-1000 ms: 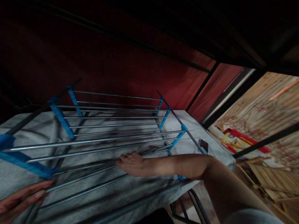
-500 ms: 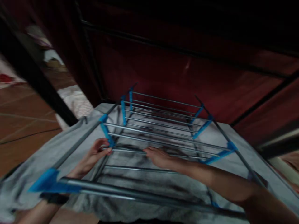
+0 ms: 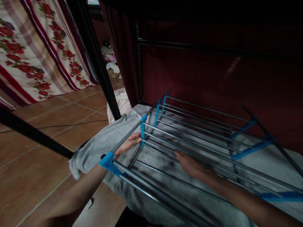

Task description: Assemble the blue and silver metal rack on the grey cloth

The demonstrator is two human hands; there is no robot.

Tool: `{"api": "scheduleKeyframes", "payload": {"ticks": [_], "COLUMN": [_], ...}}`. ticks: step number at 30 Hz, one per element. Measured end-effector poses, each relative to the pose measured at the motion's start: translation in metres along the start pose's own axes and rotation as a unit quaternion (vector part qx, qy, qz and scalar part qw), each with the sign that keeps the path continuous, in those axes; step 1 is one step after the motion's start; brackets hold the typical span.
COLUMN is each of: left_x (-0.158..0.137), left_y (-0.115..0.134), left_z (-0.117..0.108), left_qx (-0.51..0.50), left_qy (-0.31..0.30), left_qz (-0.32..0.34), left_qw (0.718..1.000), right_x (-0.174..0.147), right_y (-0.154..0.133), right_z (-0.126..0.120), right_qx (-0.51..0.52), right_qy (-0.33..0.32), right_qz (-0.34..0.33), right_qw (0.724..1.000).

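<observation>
A rack of grey metal tubes (image 3: 189, 135) joined by blue plastic brackets lies across a grey blanket (image 3: 94, 157). My left hand (image 3: 129, 142) reaches under the rack's left side rail. Its fingers are closed at the lower part of a blue bracket (image 3: 143, 130), where the ends of several tubes meet it. My right hand (image 3: 188, 162) is on a lower metal tube (image 3: 161, 152) to the right of that bracket, its fingers curled onto it. Nearer to me, a blue corner bracket (image 3: 109, 162) holds the thick front tubes (image 3: 151, 189).
A black metal post (image 3: 94, 56) rises at the left, beside the tiled floor (image 3: 59, 132). A dark red curtain (image 3: 201, 72) hangs behind the rack. A flowered cloth (image 3: 42, 47) hangs at far left. A dark cable (image 3: 71, 124) runs over the tiles.
The view has turned left, so the rack and both hands appear farther right, and the flowered cloth has come into view. Both hands stay at the same bracket and tube area.
</observation>
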State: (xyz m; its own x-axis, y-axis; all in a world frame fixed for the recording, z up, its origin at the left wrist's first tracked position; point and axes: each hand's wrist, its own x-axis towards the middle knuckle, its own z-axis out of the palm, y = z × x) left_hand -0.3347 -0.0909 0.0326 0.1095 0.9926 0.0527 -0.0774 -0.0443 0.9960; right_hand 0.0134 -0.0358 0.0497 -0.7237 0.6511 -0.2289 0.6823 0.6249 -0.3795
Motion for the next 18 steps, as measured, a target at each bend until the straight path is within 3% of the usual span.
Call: {"api": "scheduleKeyframes", "payload": {"ticks": [13,18], "left_x": [0.018,0.015], "left_y": [-0.013,-0.010], "left_z": [-0.007,-0.002], "left_qx": [-0.007,-0.004], "left_qy": [-0.012,0.006], "left_qz": [-0.030,-0.030], "left_qw": [0.999,1.000], "right_x": [0.001,0.022], "right_y": [0.000,-0.015], "right_z": [0.001,0.002], "right_qx": [-0.012,-0.007], "right_qy": [-0.007,-0.011], "right_qz": [0.022,0.014], "right_qw": [1.000,1.000]}}
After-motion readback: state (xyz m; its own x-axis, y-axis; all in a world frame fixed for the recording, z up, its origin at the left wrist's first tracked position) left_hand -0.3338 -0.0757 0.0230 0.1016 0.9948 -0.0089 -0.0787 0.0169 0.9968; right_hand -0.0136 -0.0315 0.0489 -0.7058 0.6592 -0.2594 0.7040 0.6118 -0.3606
